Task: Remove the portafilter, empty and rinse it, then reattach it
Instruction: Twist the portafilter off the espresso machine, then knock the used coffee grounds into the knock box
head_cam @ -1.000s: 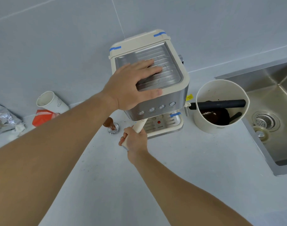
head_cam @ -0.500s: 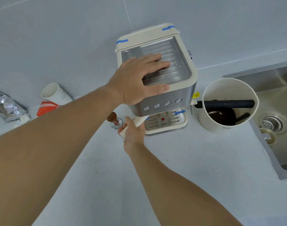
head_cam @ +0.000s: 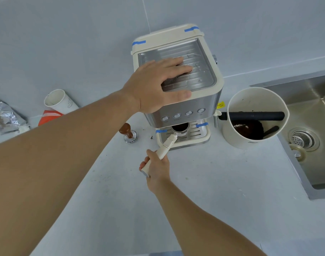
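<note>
We can read no brand name anywhere: the yellow sticker on the side of the espresso machine carries print too small to make out, the marks under its four round buttons are illegible, and the paper cup lying on its side at 9 o'clock from the machine shows only a faint line drawing. Strips of blue tape sit on the machine's top corners and on the drip tray's edges.

Our left hand lies flat on the machine's ribbed metal top, fingers straight and together, thumb stretched along the front rim. Our right hand has its fingers curled round the lower end of the portafilter handle. The portafilter runs from that hand toward 1 o'clock; its basket sits under the front of the machine, above the drip tray. We cannot tell whether it is locked in or free.

The handle is cream-white and tapered, with a metal neck. The basket is a steel ring with dark coffee grounds inside.

At 3 o'clock from the basket stands a white knock box with a black bar across it and spent grounds within. Beyond it, a steel sink. At 9 o'clock from the basket, a brown-handled tamper stands on the counter.
</note>
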Tool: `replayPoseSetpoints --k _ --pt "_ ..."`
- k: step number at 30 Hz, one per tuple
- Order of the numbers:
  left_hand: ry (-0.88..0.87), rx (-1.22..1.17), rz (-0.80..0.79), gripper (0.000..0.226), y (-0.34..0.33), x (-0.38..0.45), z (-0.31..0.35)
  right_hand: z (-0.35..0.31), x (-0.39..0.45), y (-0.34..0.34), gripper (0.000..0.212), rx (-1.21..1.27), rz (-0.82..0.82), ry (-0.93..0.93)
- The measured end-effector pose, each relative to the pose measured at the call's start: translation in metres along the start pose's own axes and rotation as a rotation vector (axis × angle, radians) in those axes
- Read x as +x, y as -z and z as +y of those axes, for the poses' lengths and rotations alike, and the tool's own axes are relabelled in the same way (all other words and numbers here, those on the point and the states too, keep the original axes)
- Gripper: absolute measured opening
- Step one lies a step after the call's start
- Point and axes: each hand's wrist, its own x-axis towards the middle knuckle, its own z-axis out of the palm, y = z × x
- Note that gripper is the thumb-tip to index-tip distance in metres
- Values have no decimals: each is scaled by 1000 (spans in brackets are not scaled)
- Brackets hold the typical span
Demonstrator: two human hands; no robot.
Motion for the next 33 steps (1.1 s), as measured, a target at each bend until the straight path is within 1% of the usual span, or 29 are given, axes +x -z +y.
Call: replayPoseSetpoints --k 11,17,23,30,33 --pt "-2 11 10 72 0 -2 -1 4 -45 45 21 1 -111 -103" --pt "-14 13 7 73 1 -2 -1 -6 -67 68 23 -8 -133 -89" --pt "-37 22 26 64 2 -3 0 -19 -89 83 24 -23 -117 -50" --pt "-70 55 14 76 -1 1 -5 -33 -108 98 22 -50 -50 28" --pt "-92 70 14 77 -2 3 -6 -38 -115 101 20 -59 -11 62"
